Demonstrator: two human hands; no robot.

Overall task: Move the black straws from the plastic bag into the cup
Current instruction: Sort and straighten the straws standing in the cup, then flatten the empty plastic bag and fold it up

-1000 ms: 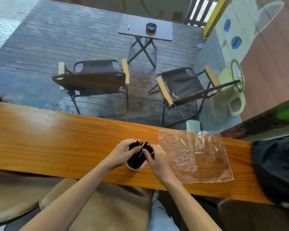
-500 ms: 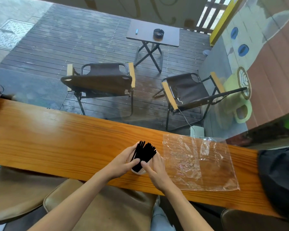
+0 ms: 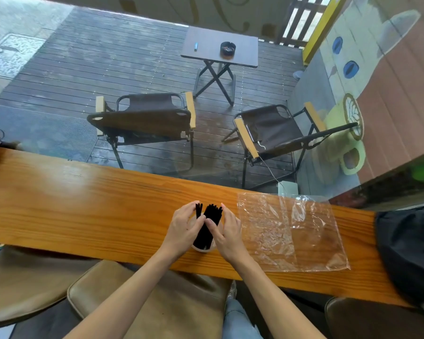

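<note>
Both hands, left (image 3: 184, 228) and right (image 3: 227, 230), cup the straws (image 3: 207, 226); gather them upright, settling gently into the cup (image 3: 202, 248).

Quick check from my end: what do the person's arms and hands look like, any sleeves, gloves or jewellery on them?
Both forearms are bare with no sleeves in view. The left hand and right hand wear no gloves, and no rings, watch or bracelet show. Fingernails look short.

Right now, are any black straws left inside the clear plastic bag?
No, the flat clear plastic bag looks empty; the black straws stand in the cup.
</note>
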